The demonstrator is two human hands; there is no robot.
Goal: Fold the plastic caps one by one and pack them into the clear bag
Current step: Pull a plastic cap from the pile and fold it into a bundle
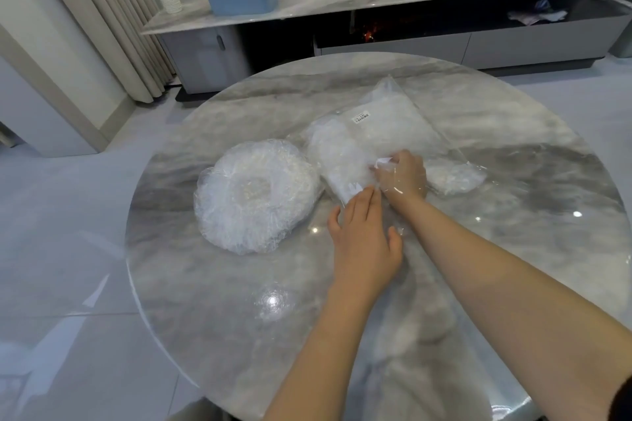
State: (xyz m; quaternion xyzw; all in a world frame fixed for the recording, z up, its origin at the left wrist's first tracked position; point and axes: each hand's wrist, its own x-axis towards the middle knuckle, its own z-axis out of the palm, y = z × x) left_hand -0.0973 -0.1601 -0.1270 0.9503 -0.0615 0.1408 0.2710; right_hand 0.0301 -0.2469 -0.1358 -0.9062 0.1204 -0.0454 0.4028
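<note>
Right hand (403, 178) sits inside the clear bag (386, 133) at frame centre, fingers curled on a folded cap (345, 178). Left hand (362, 239), fingers straight, presses the bag mouth. Cap stack (256, 195) lies left on worktop (239, 301), nearer left hand.

A: What is seen of the desk (212, 284)?

B: A round, glossy top of grey marble pattern is shown.

A: What is laid on it?

B: A ring-shaped stack of plastic caps (254, 195) is set at nine o'clock from centre. A clear bag (386, 133) is laid from centre toward one o'clock, touching the stack.
</note>
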